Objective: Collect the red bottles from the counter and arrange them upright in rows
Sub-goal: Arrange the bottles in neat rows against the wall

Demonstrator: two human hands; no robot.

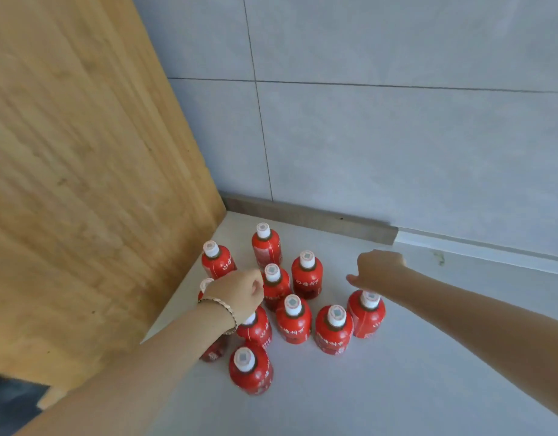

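Note:
Several red bottles with white caps stand upright in loose rows on the white counter (413, 388), in the corner by the wooden panel. The farthest bottle (266, 248) is near the wall and the nearest bottle (251, 371) is toward me. My left hand (240, 294), with a bracelet on the wrist, hovers over the left side of the group with its fingers curled in; nothing shows in it. It partly hides two bottles, one of them (255, 328) under the wrist. My right hand (378, 269) hangs just above the rightmost bottle (367, 316), thumb out, holding nothing.
A tall wooden panel (82, 168) closes off the left side. The grey tiled wall (397, 136) stands behind, with a brown strip (309, 220) along its base. White counter surface extends to the right and toward me.

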